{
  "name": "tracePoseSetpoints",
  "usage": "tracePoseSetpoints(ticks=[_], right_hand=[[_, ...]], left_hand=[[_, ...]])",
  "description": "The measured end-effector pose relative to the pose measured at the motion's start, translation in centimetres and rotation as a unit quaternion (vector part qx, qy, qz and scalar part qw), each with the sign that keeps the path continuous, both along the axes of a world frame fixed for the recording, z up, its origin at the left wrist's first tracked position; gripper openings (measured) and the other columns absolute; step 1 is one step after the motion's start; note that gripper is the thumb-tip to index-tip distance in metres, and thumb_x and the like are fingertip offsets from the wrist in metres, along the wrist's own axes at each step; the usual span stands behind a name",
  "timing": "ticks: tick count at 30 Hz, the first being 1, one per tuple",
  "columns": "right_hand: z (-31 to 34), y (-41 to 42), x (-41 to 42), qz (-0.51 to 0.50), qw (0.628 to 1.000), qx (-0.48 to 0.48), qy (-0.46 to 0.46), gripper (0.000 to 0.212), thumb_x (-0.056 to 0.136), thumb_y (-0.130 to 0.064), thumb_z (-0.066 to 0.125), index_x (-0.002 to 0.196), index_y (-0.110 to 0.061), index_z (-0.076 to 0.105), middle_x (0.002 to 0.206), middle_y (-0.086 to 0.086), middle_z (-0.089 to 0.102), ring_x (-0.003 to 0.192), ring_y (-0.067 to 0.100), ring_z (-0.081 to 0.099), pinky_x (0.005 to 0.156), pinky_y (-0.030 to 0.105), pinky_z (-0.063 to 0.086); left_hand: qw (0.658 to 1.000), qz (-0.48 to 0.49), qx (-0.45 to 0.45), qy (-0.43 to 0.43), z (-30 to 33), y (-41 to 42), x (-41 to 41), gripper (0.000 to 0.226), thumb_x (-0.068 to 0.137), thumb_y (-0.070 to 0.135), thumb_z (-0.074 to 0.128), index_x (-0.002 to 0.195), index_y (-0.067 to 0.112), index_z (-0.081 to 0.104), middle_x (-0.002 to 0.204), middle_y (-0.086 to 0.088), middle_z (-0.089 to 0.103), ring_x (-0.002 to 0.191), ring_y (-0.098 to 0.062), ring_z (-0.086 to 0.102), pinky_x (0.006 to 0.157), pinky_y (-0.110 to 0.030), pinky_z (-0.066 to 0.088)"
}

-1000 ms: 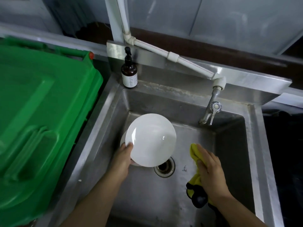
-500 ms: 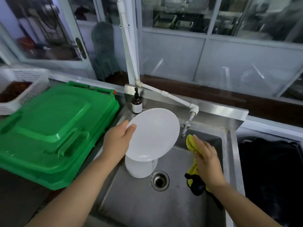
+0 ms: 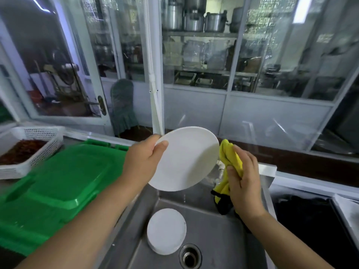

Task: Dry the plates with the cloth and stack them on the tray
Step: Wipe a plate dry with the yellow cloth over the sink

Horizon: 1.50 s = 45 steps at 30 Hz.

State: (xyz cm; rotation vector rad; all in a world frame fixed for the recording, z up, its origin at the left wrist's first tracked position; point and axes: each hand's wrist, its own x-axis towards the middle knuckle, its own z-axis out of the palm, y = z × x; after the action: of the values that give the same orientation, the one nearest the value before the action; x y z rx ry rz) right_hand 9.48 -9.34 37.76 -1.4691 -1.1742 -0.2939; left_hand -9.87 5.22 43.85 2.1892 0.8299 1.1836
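My left hand (image 3: 144, 162) grips a white plate (image 3: 186, 159) by its left rim and holds it tilted in the air above the steel sink (image 3: 219, 235). Just right of the plate, my right hand (image 3: 242, 181) clutches a yellow cloth with a black edge (image 3: 228, 158); the cloth's top sits close to the plate's right rim. A stack of white plates (image 3: 166, 231) lies upside down on the sink floor, left of the drain (image 3: 190, 256).
A large green plastic lid (image 3: 58, 183) covers the surface left of the sink. Behind it stands a white perforated basket (image 3: 38, 144) with dark red contents. A white pipe (image 3: 155, 105) rises behind the plate. A dark basin (image 3: 310, 226) lies right of the sink.
My left hand has lifted the plate from the stack in the sink up to chest height. My right hand has risen with the cloth toward the plate. The view has tilted upward.
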Motion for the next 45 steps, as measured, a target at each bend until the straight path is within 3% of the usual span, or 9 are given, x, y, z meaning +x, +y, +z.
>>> tracePoseSetpoints(ticks=[4,10,13,16,22,26,36,41,45], right_hand=[[4.0,1.7,-1.8,-0.036,0.994,0.081,-0.058,0.044,0.083,0.002,0.055,0.124,-0.014,0.049,0.125,0.013,0.041,0.117,0.007,0.040,0.102,0.012,0.029],[8.5,4.6,-2.8,-0.095,0.975,0.129,-0.155,0.040,0.083,-0.001,0.061,0.119,-0.017,0.053,0.118,0.013,0.043,0.112,0.018,0.041,0.099,0.022,0.036],[9.0,5.4,-2.4,-0.155,0.942,0.080,-0.286,0.032,0.082,-0.001,0.067,0.113,-0.010,0.067,0.107,0.022,0.059,0.096,0.035,0.052,0.082,0.043,0.047],[9.4,5.6,-2.2,-0.189,0.913,0.055,-0.356,0.025,0.083,-0.003,0.066,0.107,-0.007,0.071,0.104,0.018,0.066,0.085,0.037,0.058,0.069,0.045,0.047],[11.3,7.0,-4.4,-0.160,0.918,0.050,-0.358,0.034,0.090,-0.015,0.054,0.122,-0.013,0.064,0.121,0.013,0.062,0.101,0.032,0.050,0.077,0.040,0.042],[10.1,7.7,-7.2,-0.096,0.919,0.018,-0.382,0.038,0.093,-0.023,0.052,0.130,-0.015,0.058,0.131,0.010,0.056,0.113,0.028,0.046,0.086,0.040,0.038],[7.4,4.7,-7.5,0.002,0.877,-0.037,-0.480,0.038,0.103,-0.020,0.032,0.134,-0.016,0.054,0.130,0.003,0.057,0.114,0.023,0.053,0.089,0.035,0.040],[10.4,4.9,-5.8,-0.072,0.912,0.006,-0.403,0.034,0.094,-0.013,0.055,0.128,-0.014,0.059,0.126,0.010,0.059,0.103,0.029,0.054,0.082,0.040,0.045],[11.9,3.7,-3.7,-0.175,0.924,0.000,-0.340,0.039,0.090,-0.012,0.047,0.127,-0.015,0.061,0.127,0.013,0.059,0.100,0.029,0.045,0.077,0.040,0.042]], left_hand=[[0.999,-0.014,0.003,-0.042,2.2,1.0,-0.8,0.026,0.089,0.038,0.048,0.065,0.028,0.049,0.055,0.006,0.053,0.053,-0.005,0.048,0.051,-0.026,0.035],[0.993,-0.033,-0.029,-0.108,4.4,1.9,-1.2,0.034,0.092,0.033,0.052,0.072,0.007,0.047,0.061,-0.016,0.052,0.054,-0.014,0.041,0.052,-0.030,0.030],[0.987,-0.041,-0.059,-0.143,5.1,1.9,-1.3,0.026,0.091,0.037,0.051,0.072,0.019,0.050,0.059,0.000,0.054,0.054,-0.009,0.045,0.053,-0.030,0.035],[0.983,-0.055,-0.073,-0.158,5.3,2.0,-1.6,0.028,0.096,0.029,0.051,0.068,0.032,0.056,0.060,0.015,0.060,0.051,0.001,0.050,0.048,-0.015,0.038],[0.975,-0.050,-0.112,-0.186,5.3,1.3,-0.6,0.031,0.093,0.042,0.047,0.073,0.020,0.057,0.065,0.006,0.058,0.053,0.000,0.047,0.059,-0.028,0.040],[0.963,-0.041,-0.157,-0.217,5.6,1.2,0.6,0.028,0.094,0.044,0.047,0.073,0.034,0.062,0.071,0.020,0.066,0.065,0.011,0.057,0.061,-0.021,0.043],[0.946,-0.043,-0.211,-0.241,5.6,1.0,1.9,0.030,0.095,0.045,0.048,0.076,0.027,0.063,0.072,0.013,0.065,0.072,-0.003,0.059,0.064,-0.025,0.042],[0.951,-0.060,-0.187,-0.237,5.1,-0.7,2.0,0.038,0.095,0.046,0.045,0.072,0.020,0.061,0.063,0.011,0.060,0.061,0.000,0.054,0.058,-0.015,0.043],[0.947,-0.059,-0.161,-0.273,4.7,-1.8,1.2,0.034,0.097,0.040,0.046,0.071,0.022,0.058,0.058,0.010,0.056,0.052,0.001,0.049,0.051,-0.016,0.041]])
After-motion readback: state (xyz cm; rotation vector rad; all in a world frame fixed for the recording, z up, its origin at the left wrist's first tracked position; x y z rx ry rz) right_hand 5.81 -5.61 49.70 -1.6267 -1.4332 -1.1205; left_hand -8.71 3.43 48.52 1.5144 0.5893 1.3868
